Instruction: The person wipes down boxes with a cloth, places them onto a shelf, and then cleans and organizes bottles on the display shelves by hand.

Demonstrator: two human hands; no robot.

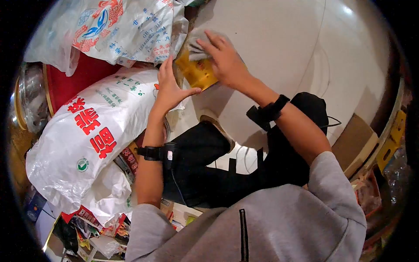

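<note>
Yellow package [198,74], glossy with a small reddish print, sits just off the upper right end of the white sack [91,126], between both hands. The left hand [172,89], nearer the sack, is spread wide, thumb at the package's near corner. Farther from the sack, the right hand [224,59] lies loosely over a grey cloth [198,49] on the package; I cannot tell whether it grips.

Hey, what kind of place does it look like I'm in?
Possibly a small shop or storeroom: a bulging white bag with red print, colourful packets heaped at lower left, and cardboard at the right suggest stored goods.
</note>
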